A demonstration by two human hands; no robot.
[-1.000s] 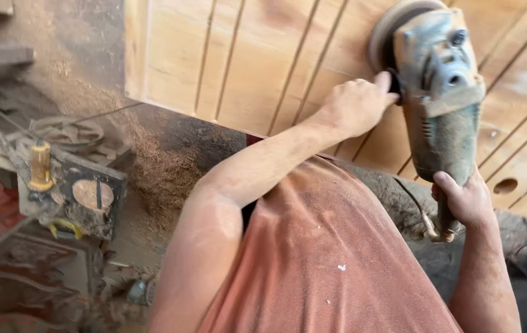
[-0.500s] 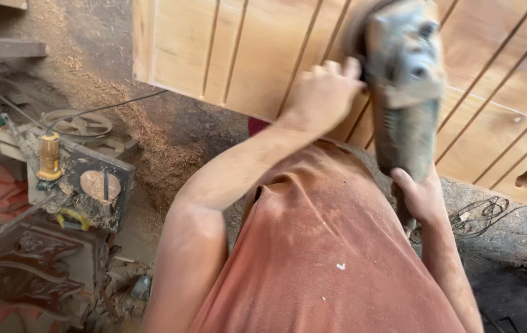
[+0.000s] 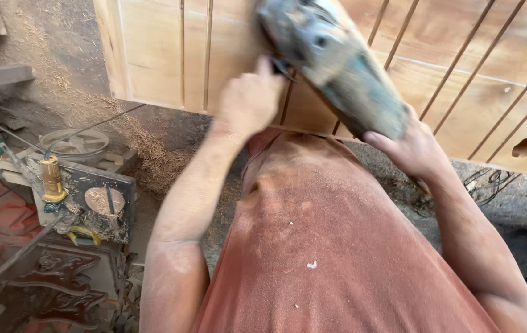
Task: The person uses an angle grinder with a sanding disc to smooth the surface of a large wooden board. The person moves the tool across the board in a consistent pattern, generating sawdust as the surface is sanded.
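The grinder lies across the upper middle of the view, held against the pale wooden panel with thin dark grooves; its long axis runs on a slant, from the head at the upper left down to the tail at the lower right; the tool is blurred. The left hand is closed near the head end, on the side of the tool; the right hand is closed around the tail end, lower and closer to the body. So the head end is nearer the left hand. Sawdust lies on the ground to the left, near a dusty machine.
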